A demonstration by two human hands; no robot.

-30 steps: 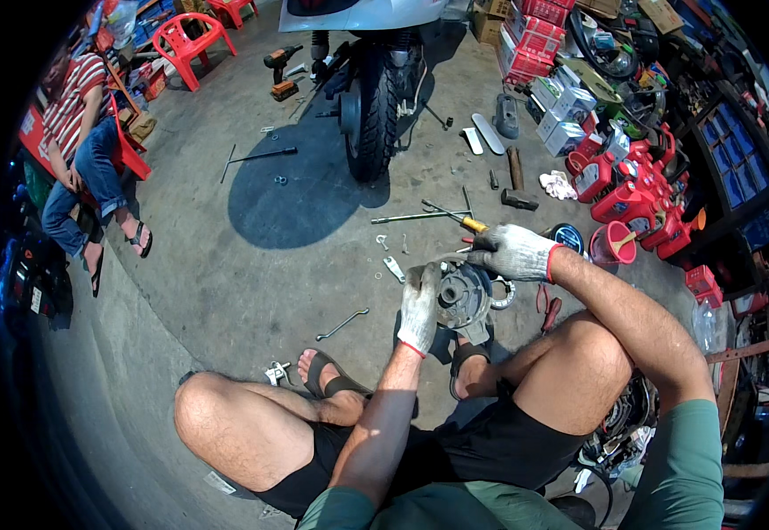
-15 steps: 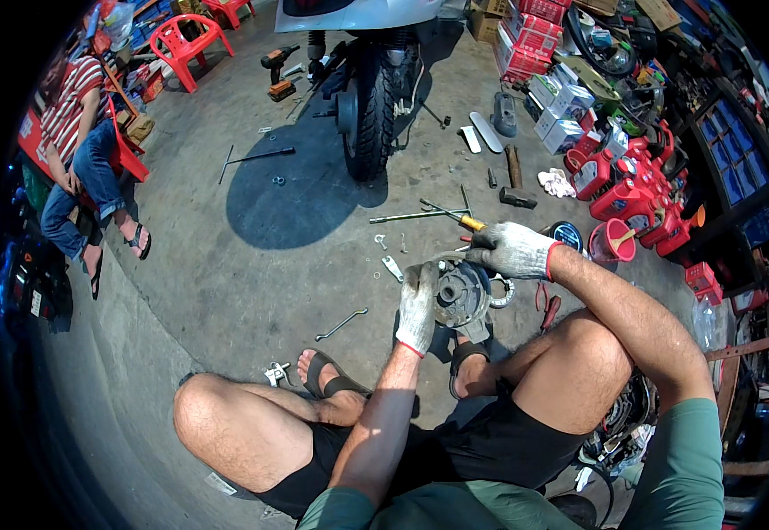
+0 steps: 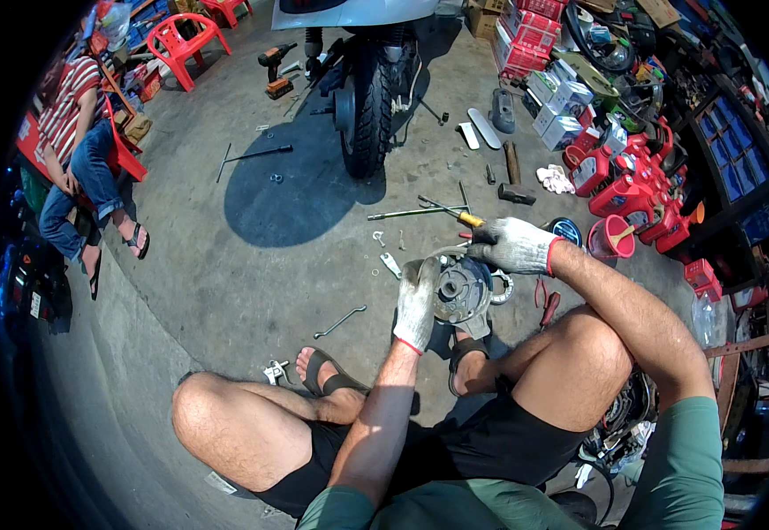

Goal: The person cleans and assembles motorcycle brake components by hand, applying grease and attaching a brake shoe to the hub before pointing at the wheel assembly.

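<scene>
Part: a round metal hub (image 3: 460, 287) is sitting on the floor between the person's feet.
Left hand (image 3: 417, 305): gloved, fingers curled, pressing on the hub's left edge.
Right hand (image 3: 512, 245): gloved, squeezing a yellow-handled screwdriver (image 3: 451, 213) just above the hub.
Doing it well: keep holding the hub still; guide the tip slowly so it is not slipping.

Round grey metal hub part (image 3: 460, 288): disc-shaped, dark centre bore, face tilted upward; held above the concrete floor (image 3: 252, 274) just ahead of the feet. Yellow-handled screwdriver (image 3: 455, 215): slender shaft, angled over the part's far edge.
</scene>
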